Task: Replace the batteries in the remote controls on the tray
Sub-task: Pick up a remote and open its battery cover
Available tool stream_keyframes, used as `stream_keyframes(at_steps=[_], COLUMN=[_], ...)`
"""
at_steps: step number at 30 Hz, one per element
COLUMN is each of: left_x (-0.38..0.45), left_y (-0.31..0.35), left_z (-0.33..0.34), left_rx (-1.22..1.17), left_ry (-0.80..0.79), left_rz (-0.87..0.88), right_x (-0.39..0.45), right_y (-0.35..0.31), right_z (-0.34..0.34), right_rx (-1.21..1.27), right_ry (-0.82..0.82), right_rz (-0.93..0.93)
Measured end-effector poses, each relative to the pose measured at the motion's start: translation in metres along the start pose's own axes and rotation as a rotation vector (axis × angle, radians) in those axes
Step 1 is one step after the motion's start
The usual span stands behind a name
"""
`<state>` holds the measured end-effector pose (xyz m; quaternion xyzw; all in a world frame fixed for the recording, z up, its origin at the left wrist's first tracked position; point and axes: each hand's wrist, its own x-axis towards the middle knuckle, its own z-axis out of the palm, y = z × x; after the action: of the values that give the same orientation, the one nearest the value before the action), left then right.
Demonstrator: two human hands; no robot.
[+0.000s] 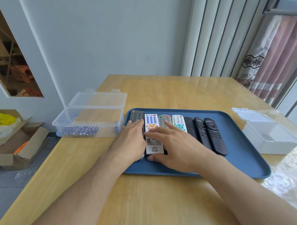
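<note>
Remotes [151, 127] under both hands' grip

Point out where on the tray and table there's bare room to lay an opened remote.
Tray: its right part, beyond the black remotes, is bare, as is the near strip by its front rim. Table: wood is bare behind the tray toward the wall. Crowded: the tray's left half, where the left hand and right hand lie over the remotes.
</note>
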<state>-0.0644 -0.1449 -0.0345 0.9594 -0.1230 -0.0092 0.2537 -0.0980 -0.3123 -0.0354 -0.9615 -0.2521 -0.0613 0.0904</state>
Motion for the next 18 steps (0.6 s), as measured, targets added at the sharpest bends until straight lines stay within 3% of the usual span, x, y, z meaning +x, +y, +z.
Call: stream_keyframes(at_steps=[5,12,18], left_x=[0.001,0.005,0.011], left_y=[-0.003,-0.008,-0.007], left_z=[0.001,0.004,0.011], left_rx=[-0.004,0.010,-0.024], left_ry=[0.018,0.014,0.132], left_rz=[0.040,0.070,0.125], right_x=[0.000,0.002,0.003], right_y=[0.002,0.004,0.002], right_z=[-0.001,-0.004,0.000], right_rx=[0.007,0.130,0.177], right_ry=[0.062,0.276,0.276], right_rz=[0.015,0.049,0.056])
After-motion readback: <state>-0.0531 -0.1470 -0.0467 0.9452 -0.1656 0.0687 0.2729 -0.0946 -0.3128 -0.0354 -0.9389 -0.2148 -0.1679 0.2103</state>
